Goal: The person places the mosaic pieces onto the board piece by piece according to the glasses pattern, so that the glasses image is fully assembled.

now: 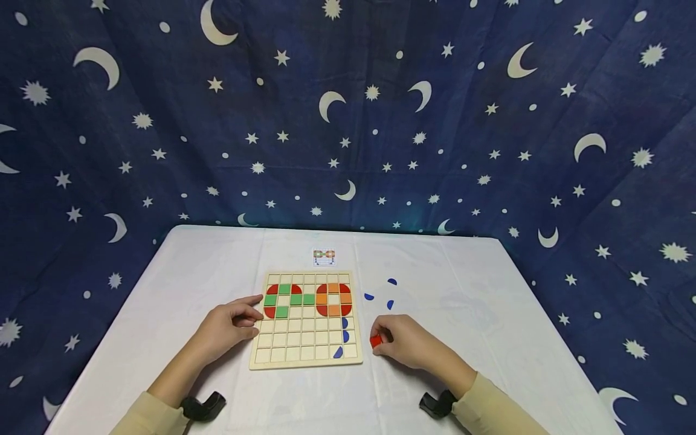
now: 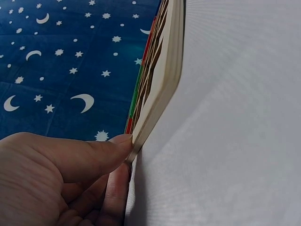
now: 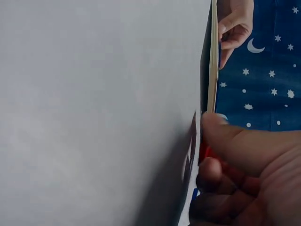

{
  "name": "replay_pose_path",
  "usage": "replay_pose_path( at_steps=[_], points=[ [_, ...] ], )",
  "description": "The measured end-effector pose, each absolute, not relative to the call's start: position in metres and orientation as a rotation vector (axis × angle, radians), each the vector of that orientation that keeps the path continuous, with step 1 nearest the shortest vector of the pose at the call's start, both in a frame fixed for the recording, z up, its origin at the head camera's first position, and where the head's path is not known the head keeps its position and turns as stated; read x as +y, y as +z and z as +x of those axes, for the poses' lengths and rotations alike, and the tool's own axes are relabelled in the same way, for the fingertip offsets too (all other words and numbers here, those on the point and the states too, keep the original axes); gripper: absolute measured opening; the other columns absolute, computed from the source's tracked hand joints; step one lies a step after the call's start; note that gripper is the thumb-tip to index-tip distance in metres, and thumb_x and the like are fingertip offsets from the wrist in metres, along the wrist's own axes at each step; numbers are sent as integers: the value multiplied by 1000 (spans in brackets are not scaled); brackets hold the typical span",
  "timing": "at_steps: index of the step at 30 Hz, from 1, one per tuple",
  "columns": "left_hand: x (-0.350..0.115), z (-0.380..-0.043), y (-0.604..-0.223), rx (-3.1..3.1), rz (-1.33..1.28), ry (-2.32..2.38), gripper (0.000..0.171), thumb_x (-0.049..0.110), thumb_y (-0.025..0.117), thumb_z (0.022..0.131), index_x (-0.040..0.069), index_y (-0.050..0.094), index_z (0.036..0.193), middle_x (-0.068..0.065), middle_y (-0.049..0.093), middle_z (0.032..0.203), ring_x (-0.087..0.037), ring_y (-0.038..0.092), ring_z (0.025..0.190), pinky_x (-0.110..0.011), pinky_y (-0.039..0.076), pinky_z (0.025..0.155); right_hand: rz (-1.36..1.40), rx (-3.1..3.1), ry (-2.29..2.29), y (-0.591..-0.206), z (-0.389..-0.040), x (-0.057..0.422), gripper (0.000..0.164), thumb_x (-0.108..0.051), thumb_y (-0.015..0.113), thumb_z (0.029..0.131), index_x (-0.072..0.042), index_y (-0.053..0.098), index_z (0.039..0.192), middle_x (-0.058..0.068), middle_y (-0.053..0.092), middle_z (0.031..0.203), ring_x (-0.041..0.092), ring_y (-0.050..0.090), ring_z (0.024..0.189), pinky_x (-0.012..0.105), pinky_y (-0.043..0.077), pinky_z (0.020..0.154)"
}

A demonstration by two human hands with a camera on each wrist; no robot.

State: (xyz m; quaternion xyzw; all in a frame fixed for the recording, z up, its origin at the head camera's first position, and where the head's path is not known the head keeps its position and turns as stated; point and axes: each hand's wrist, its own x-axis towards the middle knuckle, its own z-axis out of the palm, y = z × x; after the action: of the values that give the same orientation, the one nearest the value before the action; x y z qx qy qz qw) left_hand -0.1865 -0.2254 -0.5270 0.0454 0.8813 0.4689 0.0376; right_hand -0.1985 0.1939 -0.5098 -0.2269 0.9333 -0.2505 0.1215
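A square wooden grid board [image 1: 301,356] lies on the table, bearing red, green, orange and blue flat pieces. Along its left edge rests my left hand [image 1: 225,329], thumb and fingertips touching the rim. From the left wrist, the thumb [image 2: 94,153] lies against the edge of the board [image 2: 162,89]. Just right of the board, my right hand [image 1: 408,341] pinches a red piece [image 1: 376,341] between thumb and fingers. Most of that red piece [image 3: 205,151] is hidden by the hand in the right wrist view, so its exact shape cannot be told.
Several loose blue half-round pieces, one at the top [image 1: 392,281], lie right of the board. Behind it is a small pattern card [image 1: 324,257]. A white cloth [image 1: 217,266] covers the table, and a dark blue star-and-moon curtain [image 1: 348,121] hangs beyond.
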Motion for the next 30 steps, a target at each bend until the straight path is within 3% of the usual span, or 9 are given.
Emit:
replay_pose_path(
  at_steps=[20,30],
  points=[
    [-224,-187,-527,2714,136,1418,23,3,87,85,14,81,104,-11,60,159,-7,68,93,-16,57,79,-759,2647,-959,-494,-227,105,20,-25,86,92,-22,70,104,-9,50,63,6,48,54,22,37,54],
    [-224,-187,-526,2721,137,1408,23,4,87,84,15,82,104,-11,61,159,-7,69,94,-16,57,80,-829,2746,-843,-495,-240,60,21,-31,87,92,-23,72,105,-10,54,68,4,48,59,21,40,56]
  ],
)
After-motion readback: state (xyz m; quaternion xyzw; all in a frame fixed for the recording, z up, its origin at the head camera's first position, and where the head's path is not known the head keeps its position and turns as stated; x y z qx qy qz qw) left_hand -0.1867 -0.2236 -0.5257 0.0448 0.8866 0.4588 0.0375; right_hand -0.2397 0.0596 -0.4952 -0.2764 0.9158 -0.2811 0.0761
